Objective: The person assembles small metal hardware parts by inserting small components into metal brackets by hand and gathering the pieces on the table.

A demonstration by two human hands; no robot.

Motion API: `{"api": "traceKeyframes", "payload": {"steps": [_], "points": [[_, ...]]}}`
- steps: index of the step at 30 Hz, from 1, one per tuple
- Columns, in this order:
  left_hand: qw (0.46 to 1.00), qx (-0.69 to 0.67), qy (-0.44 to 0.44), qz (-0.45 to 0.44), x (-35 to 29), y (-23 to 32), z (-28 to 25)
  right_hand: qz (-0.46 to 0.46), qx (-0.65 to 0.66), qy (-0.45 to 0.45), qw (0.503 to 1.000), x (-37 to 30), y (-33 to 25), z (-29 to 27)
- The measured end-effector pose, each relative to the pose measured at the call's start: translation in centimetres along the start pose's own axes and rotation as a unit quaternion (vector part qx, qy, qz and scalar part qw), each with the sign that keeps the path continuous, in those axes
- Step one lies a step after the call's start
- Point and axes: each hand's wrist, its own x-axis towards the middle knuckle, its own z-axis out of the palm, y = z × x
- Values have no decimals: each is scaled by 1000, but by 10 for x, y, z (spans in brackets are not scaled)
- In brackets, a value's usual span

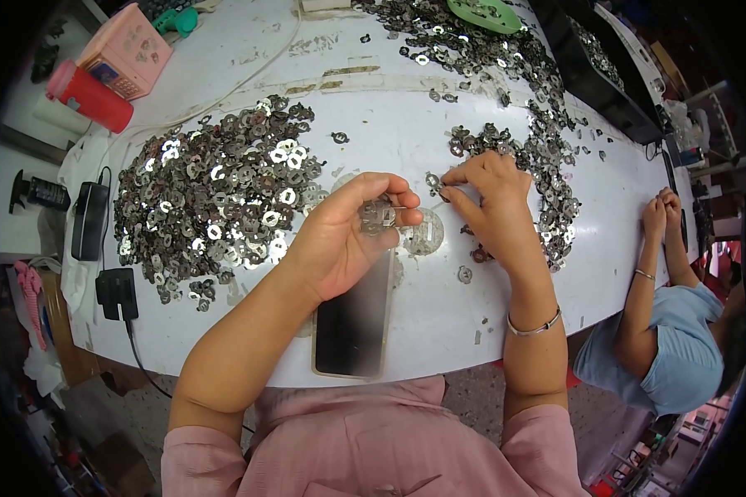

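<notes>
My left hand (348, 228), palm turned up and fingers curled, holds several small round metal pieces (379, 215) with slotted middles. To its right, my right hand (493, 199) has thumb and forefinger close about another small metal piece (433, 182) at the tabletop. A large heap of like metal pieces (215, 195) lies left of my left hand. A smaller cluster (481, 139) sits just beyond my right hand and runs into a long strewn band on the right. One loose piece (465, 274) lies below my right hand.
A phone (352, 331) lies under my left forearm. Black adapters (116, 294), a red cup (91, 95) and a pink box (128, 51) stand at left. A green dish (485, 15) and black bin (601, 66) are at far right. Another person's hands (661, 211) rest at the right edge.
</notes>
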Motion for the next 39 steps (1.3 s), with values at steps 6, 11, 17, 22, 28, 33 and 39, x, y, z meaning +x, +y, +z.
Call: {"api": "traceKeyframes", "payload": {"steps": [6, 11, 17, 22, 28, 33, 39], "points": [[997, 73, 32, -4, -1, -2, 6, 72, 110, -33, 991, 3, -2, -4], [993, 103, 61, -13, -3, -3, 12, 66, 277, -8, 958, 6, -6, -4], [994, 106, 30, -27, -5, -2, 13, 118, 498, -73, 856, 1, -14, -5], [992, 123, 2, -16, -5, -5, 12, 181, 613, -138, 757, 1, -21, -6], [987, 155, 26, -8, -5, -6, 12, 172, 605, -136, 766, -1, -18, 0], [988, 155, 29, -4, -3, -6, 9, 187, 588, -122, 777, 0, -17, 0], [990, 130, 57, -5, -3, -5, 14, 159, 610, -97, 770, -1, -18, 1]]}}
